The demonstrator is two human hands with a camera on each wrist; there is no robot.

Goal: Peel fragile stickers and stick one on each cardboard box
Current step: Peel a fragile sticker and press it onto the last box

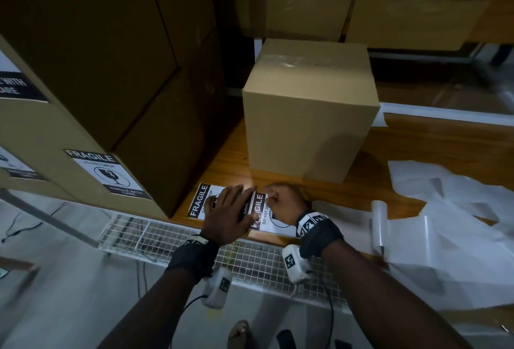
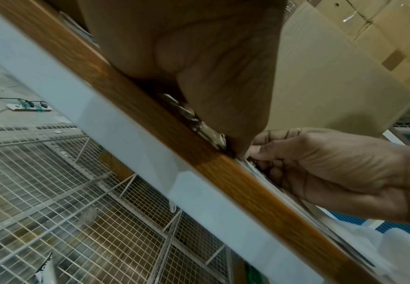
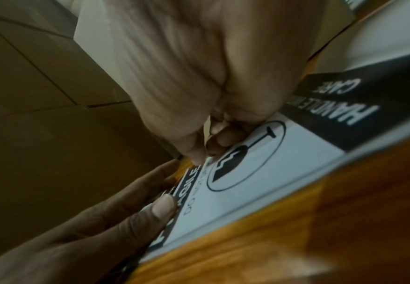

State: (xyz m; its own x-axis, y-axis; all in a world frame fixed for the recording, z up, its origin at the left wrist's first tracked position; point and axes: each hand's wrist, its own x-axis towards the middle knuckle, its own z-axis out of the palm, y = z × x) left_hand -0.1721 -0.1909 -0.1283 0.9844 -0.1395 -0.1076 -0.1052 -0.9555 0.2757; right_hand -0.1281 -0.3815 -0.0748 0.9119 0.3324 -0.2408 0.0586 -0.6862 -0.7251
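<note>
Two black-and-white fragile stickers lie on their backing at the wooden table's (image 1: pixel 417 148) front edge, one on the left (image 1: pixel 199 198) and one on the right (image 1: pixel 264 219). My left hand (image 1: pixel 229 211) presses flat on the sheet with straight fingers (image 3: pixel 131 203). My right hand (image 1: pixel 281 202) is curled, its thumb and forefinger pinching the top corner of the right sticker (image 3: pixel 252 173). A plain taped cardboard box (image 1: pixel 308 109) with no sticker stands just behind the hands. On my left, the stacked boxes (image 1: pixel 91 42) carry a fragile sticker (image 1: pixel 108 173).
Crumpled white backing sheets (image 1: pixel 445 223) cover the table on the right. A white wire-mesh shelf (image 1: pixel 194 240) hangs below the table's front edge. More cardboard boxes (image 1: pixel 306 1) are stacked at the back. A power strip (image 2: pixel 29 107) lies on the floor.
</note>
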